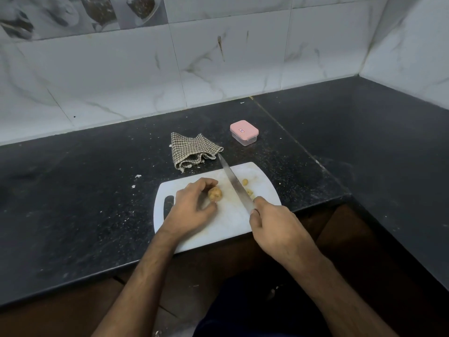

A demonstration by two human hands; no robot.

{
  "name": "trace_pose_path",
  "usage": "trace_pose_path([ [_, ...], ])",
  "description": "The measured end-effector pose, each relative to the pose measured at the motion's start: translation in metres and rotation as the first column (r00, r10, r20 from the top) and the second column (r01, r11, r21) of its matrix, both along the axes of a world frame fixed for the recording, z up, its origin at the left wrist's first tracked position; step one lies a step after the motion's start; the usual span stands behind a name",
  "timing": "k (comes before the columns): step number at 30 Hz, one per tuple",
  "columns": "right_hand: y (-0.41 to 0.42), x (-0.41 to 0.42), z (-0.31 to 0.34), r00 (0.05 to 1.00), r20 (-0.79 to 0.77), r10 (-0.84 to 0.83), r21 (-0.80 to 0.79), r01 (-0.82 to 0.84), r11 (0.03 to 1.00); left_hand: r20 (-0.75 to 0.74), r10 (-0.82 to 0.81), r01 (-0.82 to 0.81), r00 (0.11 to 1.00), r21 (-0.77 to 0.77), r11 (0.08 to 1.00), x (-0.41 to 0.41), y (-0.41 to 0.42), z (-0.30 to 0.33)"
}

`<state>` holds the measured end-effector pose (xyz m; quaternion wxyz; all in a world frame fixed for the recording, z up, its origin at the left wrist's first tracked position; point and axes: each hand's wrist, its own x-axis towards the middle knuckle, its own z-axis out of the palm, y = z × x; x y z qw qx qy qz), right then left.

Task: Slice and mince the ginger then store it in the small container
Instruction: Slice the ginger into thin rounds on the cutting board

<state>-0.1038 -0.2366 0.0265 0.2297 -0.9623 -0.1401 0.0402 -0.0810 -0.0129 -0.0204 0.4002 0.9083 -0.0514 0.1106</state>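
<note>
**Two hands on the board, ginger under the left, knife in the right**

Surface: black speckled stone counter, running along the back wall and turning down the right side of the frame. Pale crumbs and flecks are scattered over it, thickest left of the board. Wall behind: white marble-look tiles; upper left tiles carry a grey printed picture, too blurred to read. Brown floor shows below the counter edge.

White cutting board lies at centre, its near edge overhanging the counter front, handle slot at its left end.

Left hand: fingers curled over the ginger, holding it down on the board. Only the right side of the piece shows.

Right hand: clenched round the knife handle, which is wholly hidden inside the fist. The blade slants up-left across the board, just right of the ginger; its tip reaches the checked cloth beyond the board. Whether the edge touches the board cannot be told.

Right of the blade: one small ginger nub and a few yellowish scraps, hard to make out.

Small container, clear with pink lid on, stands on the counter above the board, right of the cloth.
</note>
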Motion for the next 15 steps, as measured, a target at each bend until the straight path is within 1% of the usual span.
trace_pose_path([
  [1, 0.002, -0.001, 0.000, 1.000, 0.009, 0.004, 0.020, -0.004, 1.000, 0.002, -0.011, 0.011, 1.000, 0.024, 1.000, 0.000, 0.000, 0.002],
  [3, 0.005, -0.003, -0.001, 1.000, 0.020, 0.000, 0.048, -0.001, 0.999, 0.001, -0.009, 0.009, 1.000, 0.023, 1.000, 0.001, 0.001, 0.002],
  [7, 0.008, -0.006, -0.006, 0.999, -0.034, 0.004, -0.038, -0.006, 0.999, 0.013, 0.009, -0.009, 1.000, -0.024, 1.000, 0.000, 0.001, -0.005],
  [10, 0.011, -0.010, -0.009, 0.999, -0.039, 0.008, -0.017, -0.009, 1.000, 0.015, 0.016, -0.015, 1.000, -0.079, 0.997, 0.001, 0.003, -0.006],
  [15, 0.014, -0.016, -0.010, 0.999, -0.038, 0.016, -0.020, -0.016, 1.000, -0.014, 0.039, -0.040, 0.999, -0.112, 0.993, 0.001, 0.005, -0.006],
])
